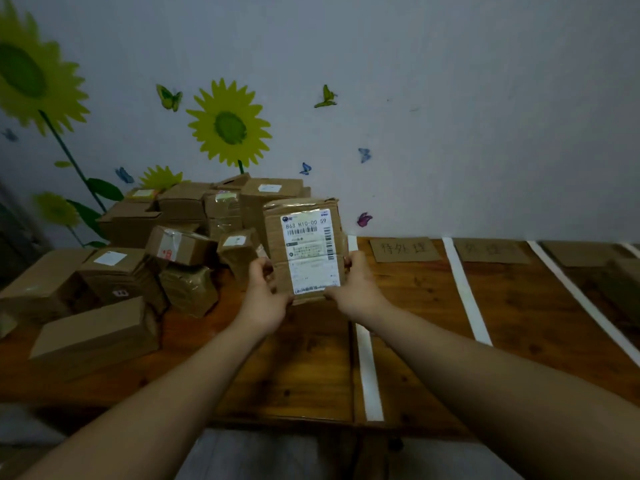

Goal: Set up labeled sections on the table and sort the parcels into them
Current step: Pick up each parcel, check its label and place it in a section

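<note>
I hold a brown cardboard parcel upright above the wooden table, its white shipping label facing me. My left hand grips its lower left edge and my right hand grips its lower right edge. A heap of several cardboard parcels covers the table's left side. White tape strips divide the right side into sections. Cardboard signs with handwriting lie at the far edge of the sections.
A third cardboard sign lies at the far right. The wall behind carries sunflower and butterfly stickers. The table's near edge runs below my forearms, with grey floor under it.
</note>
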{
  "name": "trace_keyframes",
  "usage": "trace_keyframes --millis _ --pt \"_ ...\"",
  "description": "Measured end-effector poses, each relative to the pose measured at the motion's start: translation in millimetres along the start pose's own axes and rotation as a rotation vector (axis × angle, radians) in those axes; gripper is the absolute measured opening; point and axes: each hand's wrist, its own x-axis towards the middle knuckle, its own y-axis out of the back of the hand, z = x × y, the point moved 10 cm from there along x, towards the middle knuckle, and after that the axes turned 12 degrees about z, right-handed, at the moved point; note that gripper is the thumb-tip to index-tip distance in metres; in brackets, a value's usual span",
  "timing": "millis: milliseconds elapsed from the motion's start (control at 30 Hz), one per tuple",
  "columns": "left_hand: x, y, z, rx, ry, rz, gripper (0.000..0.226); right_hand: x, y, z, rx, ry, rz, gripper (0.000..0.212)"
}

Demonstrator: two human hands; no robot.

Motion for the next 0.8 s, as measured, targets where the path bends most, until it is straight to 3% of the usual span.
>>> trace_keyframes --millis 200,333,500,800 --pt "-24.0 -61.3 41.1 -0.039 -0.063 -0.113 0.058 -10.8 74.7 -0.1 0.061 0.035 0.114 0.067" --pt "-37.7 -131.5 48.9 -0.039 -0.057 -0.303 0.049 -25.9 133.6 25.1 0.042 -0.016 0.244 0.051" --pt "-99.9 -237.0 56.8 0.003 -0.052 -0.599 0.039 -62.0 227.2 79.0 -0.088 -0.114 0.386 0.049" --pt "-234.0 -414.2 111.5 0.119 -0.164 -0.93 0.053 -130.1 425.9 159.3 -0.111 -0.261 0.658 0.046"
